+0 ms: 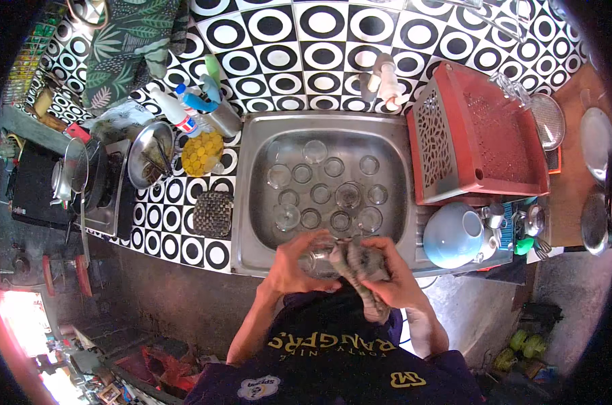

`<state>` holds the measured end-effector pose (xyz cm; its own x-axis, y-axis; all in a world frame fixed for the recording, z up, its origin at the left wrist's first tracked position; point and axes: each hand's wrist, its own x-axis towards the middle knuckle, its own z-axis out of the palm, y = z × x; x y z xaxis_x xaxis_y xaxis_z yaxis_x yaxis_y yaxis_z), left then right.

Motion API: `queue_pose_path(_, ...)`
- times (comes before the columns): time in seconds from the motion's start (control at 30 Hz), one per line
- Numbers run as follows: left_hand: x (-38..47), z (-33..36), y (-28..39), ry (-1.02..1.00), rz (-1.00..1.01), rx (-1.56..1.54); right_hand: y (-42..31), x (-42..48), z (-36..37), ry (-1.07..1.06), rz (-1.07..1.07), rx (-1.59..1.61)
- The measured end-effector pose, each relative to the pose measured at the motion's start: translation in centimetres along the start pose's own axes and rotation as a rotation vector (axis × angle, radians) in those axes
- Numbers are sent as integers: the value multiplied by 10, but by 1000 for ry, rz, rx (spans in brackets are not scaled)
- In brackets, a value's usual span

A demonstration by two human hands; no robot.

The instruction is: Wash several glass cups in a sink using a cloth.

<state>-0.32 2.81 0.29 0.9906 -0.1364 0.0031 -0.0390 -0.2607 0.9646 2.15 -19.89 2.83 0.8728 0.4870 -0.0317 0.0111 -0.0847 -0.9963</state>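
Near the front rim of a stainless steel sink [246, 202], my left hand [295, 263] grips a clear glass [313, 260] lying on its side. My right hand [392, 276] clutches a crumpled greyish cloth [359, 266] against the glass's right end, and a tail of the cloth hangs toward my shirt. The cloth and fingers hide part of the glass. Beyond my hands, several clear glasses stand in the basin, among them one glass [348, 195] near the middle and another glass [370, 219] at the front right.
A red plastic dish rack [493, 136] stands right of the sink, behind an upturned light-blue bowl [450, 235]. A woven scrubbing pad [213, 213], a yellow round trivet [202, 153] and a metal pan [151, 154] lie on the left counter. A tap [387, 83] juts from the tiled wall.
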Motion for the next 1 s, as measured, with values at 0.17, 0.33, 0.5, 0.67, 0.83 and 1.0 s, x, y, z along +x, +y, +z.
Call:
queue_pose_path(0.17, 4, 15, 5, -133, 298, 459, -12, 5, 3, -296, -46, -496)
queue_pose_path(0.33, 1, 26, 9, -169, 332, 408, 1, 5, 5, -416, 6, -733)
queue_pose_path(0.5, -2, 17, 1, -139, 263, 448, -7, 11, -19, -456, -38, -240)
queue_pose_path(0.67, 0, 22, 7, -171, 283, 374, 7, 3, -10, -194, -59, -303)
queue_pose_path(0.83, 1, 29, 9, -223, 301, 414, 6, -5, 16, 25, 12, -500)
queue_pose_path(1.0, -1, 22, 1, -166, 260, 369, -15, -2, -11, -319, -264, -708)
